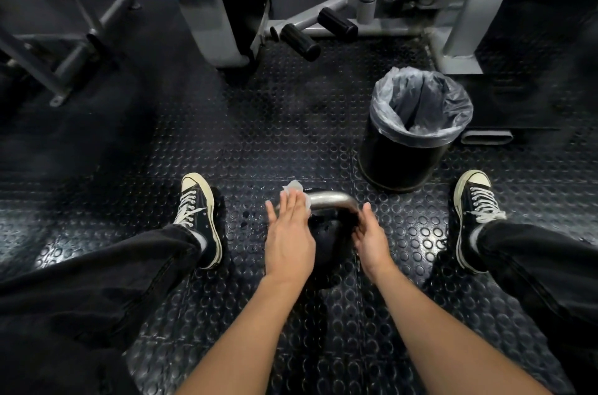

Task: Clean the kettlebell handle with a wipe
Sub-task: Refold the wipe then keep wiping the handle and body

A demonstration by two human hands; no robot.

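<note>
Pressing wipe (296, 189) with flat, straight-fingered left hand (289, 234) against left end of kettlebell handle (330, 199), lying crosswise on floor between feet; right hand (370, 237) open, steadying opposite end.

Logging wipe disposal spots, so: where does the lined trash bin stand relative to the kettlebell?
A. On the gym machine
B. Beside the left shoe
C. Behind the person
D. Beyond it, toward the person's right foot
D: the trash bin stands on the studded floor past the kettlebell, offset toward the right shoe.
</note>
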